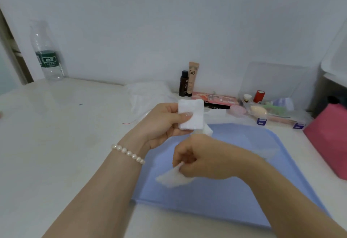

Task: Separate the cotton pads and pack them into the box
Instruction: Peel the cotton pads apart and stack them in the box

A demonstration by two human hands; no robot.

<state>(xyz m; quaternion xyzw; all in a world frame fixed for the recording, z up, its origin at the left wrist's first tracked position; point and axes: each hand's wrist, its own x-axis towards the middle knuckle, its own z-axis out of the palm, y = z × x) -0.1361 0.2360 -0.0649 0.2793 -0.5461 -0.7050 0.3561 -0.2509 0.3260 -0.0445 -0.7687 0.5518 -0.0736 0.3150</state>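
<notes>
Nearest, the right hand (197, 159) pinches one thin cotton pad (173, 177) over a blue mat (216, 200). Beyond, the left hand (161, 123) grips the remaining stack (191, 114) (mid-separation, apparently). Next, the loose pad must reach the clear box (300, 119) beyond.

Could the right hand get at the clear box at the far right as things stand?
Probably yes: nothing stands between the right hand and the clear box, whose lid is up. But its grip is on a cotton pad.
</notes>
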